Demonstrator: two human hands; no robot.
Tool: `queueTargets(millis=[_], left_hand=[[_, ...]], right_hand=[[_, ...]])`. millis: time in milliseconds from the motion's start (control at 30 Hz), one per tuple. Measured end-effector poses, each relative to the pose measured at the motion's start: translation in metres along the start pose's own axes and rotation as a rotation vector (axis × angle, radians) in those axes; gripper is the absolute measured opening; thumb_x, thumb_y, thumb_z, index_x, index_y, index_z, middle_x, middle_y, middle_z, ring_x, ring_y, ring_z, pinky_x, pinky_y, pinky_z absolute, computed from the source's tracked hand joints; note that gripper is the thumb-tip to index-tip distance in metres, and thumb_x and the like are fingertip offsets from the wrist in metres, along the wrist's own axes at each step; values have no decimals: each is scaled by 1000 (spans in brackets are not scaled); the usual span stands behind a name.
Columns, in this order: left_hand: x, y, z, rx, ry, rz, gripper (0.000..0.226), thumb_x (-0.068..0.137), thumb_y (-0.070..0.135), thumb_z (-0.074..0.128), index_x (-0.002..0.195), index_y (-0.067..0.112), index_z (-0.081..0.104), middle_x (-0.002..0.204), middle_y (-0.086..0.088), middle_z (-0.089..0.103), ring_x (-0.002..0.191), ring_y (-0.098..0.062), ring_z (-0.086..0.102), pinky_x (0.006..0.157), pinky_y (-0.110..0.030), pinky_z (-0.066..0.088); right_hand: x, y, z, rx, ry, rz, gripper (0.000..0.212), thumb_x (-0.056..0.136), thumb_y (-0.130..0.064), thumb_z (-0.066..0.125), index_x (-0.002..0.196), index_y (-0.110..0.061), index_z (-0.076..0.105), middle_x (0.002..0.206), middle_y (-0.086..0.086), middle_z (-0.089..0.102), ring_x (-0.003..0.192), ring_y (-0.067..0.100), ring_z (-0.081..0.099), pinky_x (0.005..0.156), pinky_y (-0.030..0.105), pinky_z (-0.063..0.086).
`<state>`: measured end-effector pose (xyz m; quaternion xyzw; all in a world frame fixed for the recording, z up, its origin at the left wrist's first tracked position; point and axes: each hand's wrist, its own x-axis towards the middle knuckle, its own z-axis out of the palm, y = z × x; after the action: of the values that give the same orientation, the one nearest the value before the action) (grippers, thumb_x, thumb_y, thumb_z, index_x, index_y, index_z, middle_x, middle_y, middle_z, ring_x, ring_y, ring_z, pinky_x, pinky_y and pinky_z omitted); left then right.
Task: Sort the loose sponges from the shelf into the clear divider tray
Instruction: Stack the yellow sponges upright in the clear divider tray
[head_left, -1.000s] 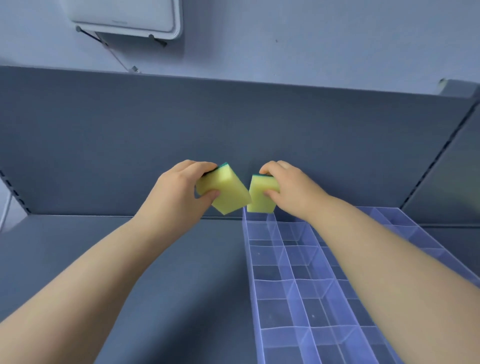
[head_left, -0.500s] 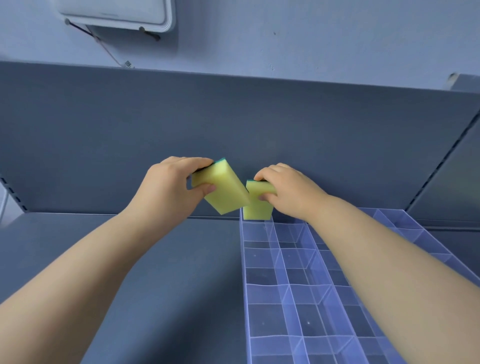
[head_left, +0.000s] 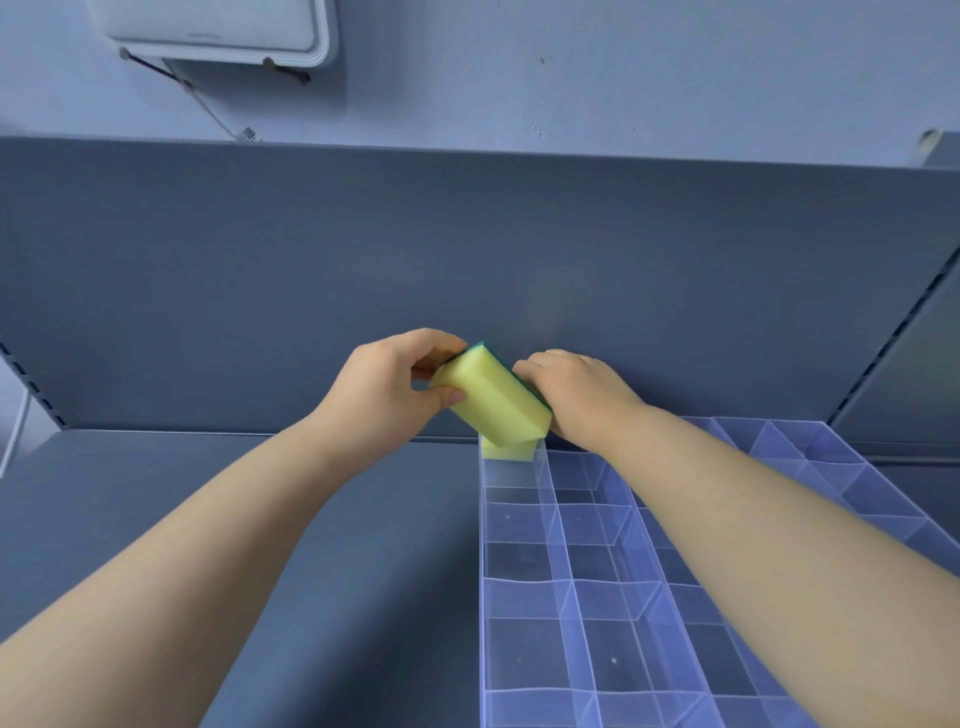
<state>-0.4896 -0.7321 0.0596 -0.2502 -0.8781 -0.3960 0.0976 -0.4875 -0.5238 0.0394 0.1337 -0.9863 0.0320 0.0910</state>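
A matte grey-blue shelf (head_left: 311, 519) runs to a plain back panel (head_left: 467, 249) of the same colour, with slotted uprights (head_left: 878, 358) at the edges. On the pale wall (head_left: 623, 67) above hangs a white rounded box (head_left: 218, 31) trailing a thin cable (head_left: 208, 106). The tray (head_left: 484, 571) sits on the shelf's right part, its far end at the panel. The left hand (head_left: 384, 395) grips a sponge (head_left: 493, 402) between thumb and curled fingers, tilted above the tray's far-left cell. This sponge hides the fingertips of the right hand (head_left: 576, 395), so whether that hand holds anything cannot be told. A second sponge (head_left: 506, 451) shows only as a yellow strip down in that cell (most of it is covered). The right forearm crosses over the tray's middle cells. The tray is clear, thin-walled plastic in a grid of rectangular cells. The sponges are yellow foam blocks, the held one with a dark green layer on its far face.
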Motion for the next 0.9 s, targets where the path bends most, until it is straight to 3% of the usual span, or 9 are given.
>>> queueTargets(millis=[167, 300, 400, 500, 633, 800, 900], left_hand=[[4, -7, 4, -40, -48, -54, 33, 76, 9, 73, 105, 22, 64, 94, 13, 67, 88, -1, 63, 77, -5, 45], [9, -5, 6, 3, -29, -41, 35, 75, 11, 74, 107, 23, 64, 94, 12, 66, 88, -4, 62, 76, -4, 44], [12, -3, 12, 29, -37, -8, 39, 74, 12, 76, 108, 23, 60, 95, 9, 66, 89, -8, 62, 81, -14, 48], [14, -4, 21, 98, -63, 29, 39, 76, 13, 74, 110, 21, 57, 96, 5, 66, 90, -15, 61, 84, -31, 49], [16, -3, 27, 232, -65, 136, 34, 81, 17, 69, 112, 20, 59, 99, -1, 63, 91, -21, 58, 82, -36, 47], [20, 2, 31, 366, -49, 248, 32, 85, 15, 64, 117, 17, 61, 105, -4, 61, 85, -20, 53, 77, -30, 46], [22, 4, 35, 421, -71, 340, 31, 82, 8, 64, 112, 14, 65, 99, -8, 63, 91, -30, 57, 75, -38, 50]], right_hand=[[1, 11, -1, 287, -110, 23, 22, 88, -6, 46, 102, -15, 60, 103, -6, 49, 91, 18, 49, 76, 25, 40], [7, 20, -11, 378, -159, 38, 49, 83, 9, 34, 109, -16, 67, 96, -2, 57, 84, 13, 53, 81, 22, 43], [9, 22, -19, 471, -215, 118, 56, 80, 11, 27, 111, -17, 65, 90, -5, 61, 76, 8, 57, 77, 20, 47], [12, 22, -20, 563, -250, 166, 55, 81, 12, 27, 116, -15, 61, 95, -1, 61, 85, 17, 60, 79, 26, 52], [14, 23, -21, 561, -263, 173, 55, 81, 12, 26, 117, -13, 60, 99, 1, 62, 91, 19, 62, 80, 28, 53], [13, 21, -24, 492, -277, 141, 55, 82, 11, 26, 116, -13, 61, 97, -3, 62, 88, 14, 61, 71, 13, 48], [12, 20, -26, 459, -277, 119, 54, 81, 11, 28, 114, -13, 63, 98, -2, 64, 91, 15, 62, 72, 13, 48]])
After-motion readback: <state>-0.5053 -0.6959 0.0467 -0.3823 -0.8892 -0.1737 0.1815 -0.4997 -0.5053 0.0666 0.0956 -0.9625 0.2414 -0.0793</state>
